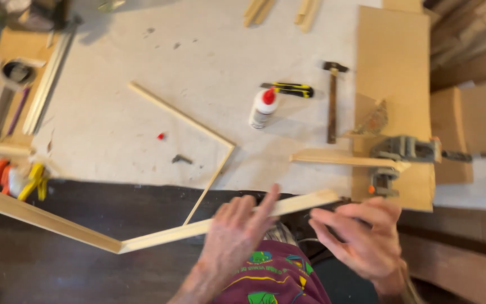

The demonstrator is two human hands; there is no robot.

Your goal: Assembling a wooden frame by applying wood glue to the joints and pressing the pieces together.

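Two hands at the frame (158, 233) overhanging the bench (142, 112) edge: left hand (234, 233) spread flat on its near rail, right hand (361, 239) open and apparently empty beside the rail end, blurred; light, thin, flexing at glued corners, best gripped near joints.

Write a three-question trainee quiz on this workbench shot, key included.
1. True or false: the hammer lies right of the glue bottle.
2. Which hand touches the wooden frame strip? A left hand B right hand C neither
3. Fill in: the small loose cap on the table is coloured ____.
Key: 1 true; 2 A; 3 red.
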